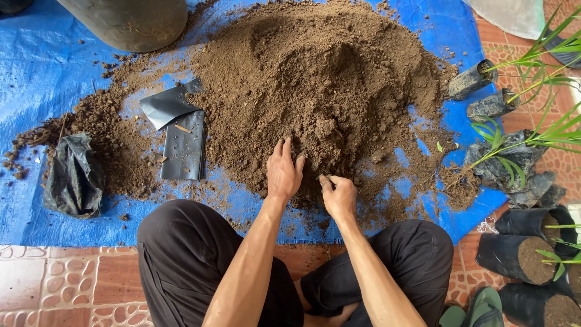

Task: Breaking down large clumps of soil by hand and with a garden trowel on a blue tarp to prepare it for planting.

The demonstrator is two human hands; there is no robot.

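Observation:
A big heap of brown soil (327, 79) lies on a blue tarp (42, 79). My left hand (284, 171) lies flat on the near slope of the heap, fingers together and dug slightly into the soil. My right hand (339, 195) sits just beside it, fingers curled and pinching at the soil; what is under them is hidden. Flat black plastic bags (181, 130) lie left of the heap. My knees in black trousers (187, 254) frame both arms.
A crumpled black bag (74, 177) lies at the left tarp edge. A dark pot (130, 21) stands at the top left. Seedlings in black bags (505, 160) lie at the right, and filled black bags (520, 257) stand at the lower right on the tiled floor.

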